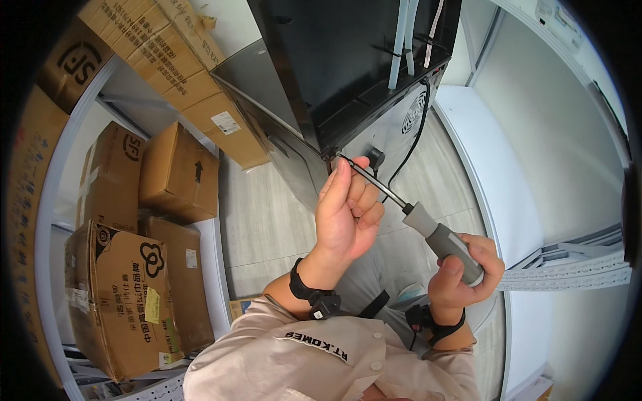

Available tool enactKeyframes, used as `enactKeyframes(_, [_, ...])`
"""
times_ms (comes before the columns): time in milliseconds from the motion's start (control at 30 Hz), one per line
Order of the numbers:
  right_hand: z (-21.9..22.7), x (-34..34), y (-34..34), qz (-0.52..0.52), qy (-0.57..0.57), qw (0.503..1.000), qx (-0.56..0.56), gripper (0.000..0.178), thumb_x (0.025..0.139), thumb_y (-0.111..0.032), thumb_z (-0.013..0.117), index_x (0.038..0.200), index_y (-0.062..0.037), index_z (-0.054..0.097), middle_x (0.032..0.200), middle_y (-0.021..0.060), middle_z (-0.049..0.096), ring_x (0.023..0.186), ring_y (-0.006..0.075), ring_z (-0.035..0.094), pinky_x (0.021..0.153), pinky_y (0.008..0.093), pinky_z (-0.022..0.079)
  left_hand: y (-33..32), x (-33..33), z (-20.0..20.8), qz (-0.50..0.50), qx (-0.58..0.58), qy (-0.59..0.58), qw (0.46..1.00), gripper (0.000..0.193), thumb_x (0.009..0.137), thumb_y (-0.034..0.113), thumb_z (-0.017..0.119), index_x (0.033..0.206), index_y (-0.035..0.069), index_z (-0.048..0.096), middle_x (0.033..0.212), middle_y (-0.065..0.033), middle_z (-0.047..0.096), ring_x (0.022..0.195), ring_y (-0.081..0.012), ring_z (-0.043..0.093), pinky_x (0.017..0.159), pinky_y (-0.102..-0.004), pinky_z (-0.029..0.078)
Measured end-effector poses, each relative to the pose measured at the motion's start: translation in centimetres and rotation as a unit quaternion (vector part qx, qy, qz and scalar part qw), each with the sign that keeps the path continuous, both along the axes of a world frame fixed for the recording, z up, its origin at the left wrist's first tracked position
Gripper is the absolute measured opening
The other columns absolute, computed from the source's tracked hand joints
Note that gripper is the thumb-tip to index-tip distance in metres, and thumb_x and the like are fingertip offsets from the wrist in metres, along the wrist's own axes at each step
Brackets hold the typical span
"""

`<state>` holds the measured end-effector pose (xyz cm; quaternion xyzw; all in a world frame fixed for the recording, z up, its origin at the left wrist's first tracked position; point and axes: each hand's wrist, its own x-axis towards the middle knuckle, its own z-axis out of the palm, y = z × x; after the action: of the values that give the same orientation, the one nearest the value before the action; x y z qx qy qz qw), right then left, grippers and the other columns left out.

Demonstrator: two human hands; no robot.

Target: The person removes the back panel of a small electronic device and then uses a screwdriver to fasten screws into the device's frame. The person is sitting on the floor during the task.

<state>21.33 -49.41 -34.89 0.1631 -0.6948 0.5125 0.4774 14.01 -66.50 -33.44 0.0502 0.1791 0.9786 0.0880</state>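
A screwdriver [435, 229] with a two-tone grey handle and a metal shaft slants up and to the left. My right hand [461, 274] is wrapped around the handle's end. Near the tip, the thumb and forefinger of my left hand [349, 210] pinch the shaft, its other fingers curled. The tip meets the lower near corner of a tall black appliance [287, 100]. Whether a screw sits there is hidden by my fingertips. Pale blue tubes [400, 47] run down the appliance's open back. A black power cable [418, 134] loops below it, beside a black plug [376, 158].
Cardboard boxes [120, 301] fill the shelving on the left, and more cartons [224, 127] stand behind the appliance. White shelving [495, 160] lines the right side. Pale floor planks [257, 220] show between. Black straps [304, 284] circle both my wrists.
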Motion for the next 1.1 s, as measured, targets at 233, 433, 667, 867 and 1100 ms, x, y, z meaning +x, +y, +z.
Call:
enactKeyframes(233, [2.6, 1.3, -0.7, 0.038, -0.175, 0.973, -0.142, 0.043, 0.087, -0.024, 0.07, 0.113, 0.0008, 0.045, 0.08, 0.0094, 0.057, 0.058, 0.0116, 0.057, 0.051, 0.0235, 0.046, 0.3, -0.2, -0.2, 0.024, -0.012, 0.01, 1.0, 0.031, 0.103, 0.035, 0.043, 0.105, 0.012, 0.063, 0.059, 0.0066, 0.023, 0.051, -0.0067, 0.022, 0.044, -0.0219, 0.021])
enactKeyframes(433, [3.2, 3.1, 0.5, 0.051, -0.186, 0.981, 0.022, 0.031, 0.087, -0.015, 0.064, 0.11, 0.0, 0.049, 0.083, 0.0128, 0.059, 0.065, 0.016, 0.059, 0.055, 0.0274, 0.046, 0.4, -0.3, -1.2, 0.038, -0.012, 0.036, 0.999, 0.029, 0.102, 0.034, 0.045, 0.104, 0.011, 0.063, 0.059, 0.0065, 0.023, 0.051, -0.007, 0.022, 0.044, -0.0224, 0.02])
enactKeyframes(667, [4.4, 1.7, 1.1, 0.035, -0.032, 0.984, 0.172, 0.041, 0.076, -0.004, 0.071, 0.111, -0.0026, 0.049, 0.105, 0.0213, 0.056, 0.08, 0.0264, 0.059, 0.066, 0.0321, 0.049, 0.6, -0.2, -0.9, 0.067, -0.025, 0.042, 0.997, 0.031, 0.101, 0.034, 0.047, 0.099, 0.01, 0.065, 0.058, 0.007, 0.025, 0.052, -0.0065, 0.024, 0.044, -0.0228, 0.02])
enactKeyframes(867, [4.4, 1.7, 0.4, 0.143, -0.056, 0.985, 0.084, 0.05, 0.072, -0.008, 0.079, 0.111, -0.0018, 0.049, 0.106, 0.0206, 0.056, 0.081, 0.0252, 0.059, 0.067, 0.0328, 0.049, 1.0, 0.1, -0.9, 0.056, -0.064, 0.047, 0.995, 0.03, 0.1, 0.035, 0.05, 0.087, 0.01, 0.063, 0.058, 0.0066, 0.03, 0.051, -0.0063, 0.024, 0.043, -0.0231, 0.02])
enactKeyframes(1100, [4.4, 1.9, 0.3, 0.193, -0.087, 0.977, 0.003, 0.05, 0.07, -0.001, 0.076, 0.112, 0.0005, 0.048, 0.11, 0.0207, 0.056, 0.089, 0.0228, 0.061, 0.075, 0.032, 0.052, 1.4, 0.4, -0.4, 0.075, -0.04, 0.078, 0.993, 0.028, 0.102, 0.03, 0.047, 0.089, 0.011, 0.063, 0.059, 0.0075, 0.028, 0.051, -0.006, 0.022, 0.043, -0.0228, 0.019])
